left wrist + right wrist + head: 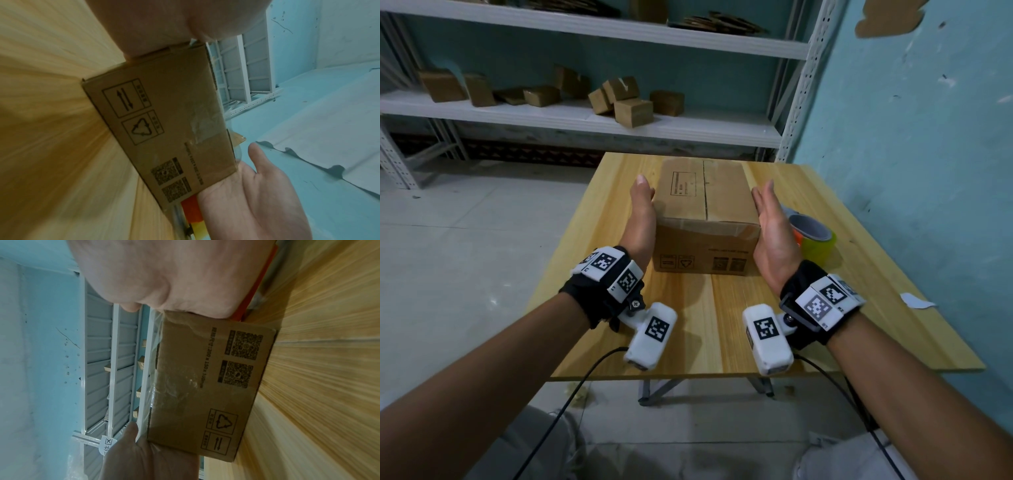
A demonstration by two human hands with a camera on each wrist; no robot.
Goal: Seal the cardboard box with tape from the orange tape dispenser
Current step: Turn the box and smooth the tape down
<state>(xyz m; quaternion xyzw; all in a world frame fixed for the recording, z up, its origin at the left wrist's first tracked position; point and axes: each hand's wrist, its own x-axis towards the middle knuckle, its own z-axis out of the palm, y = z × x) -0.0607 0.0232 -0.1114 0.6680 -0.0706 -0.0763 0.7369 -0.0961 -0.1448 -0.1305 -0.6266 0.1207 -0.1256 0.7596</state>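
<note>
head cam: l hand [643, 219] & r hand [774, 229] flat vs cardboard box [705, 212] sides

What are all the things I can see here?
cardboard box: one, brown, middle of the table, flaps closed.
tape dispenser: one, orange with a yellowish roll, on the table right of the box, partly hidden by the right hand.
table: one, light wood.
paper scrap: one, white, right edge of the table.
shelf rack: one, white, behind the table.
small boxes: several, brown, on the middle shelf.
wall: blue-green, to the right.
left hand: flat against the box's left side.
right hand: flat against the box's right side.
</note>
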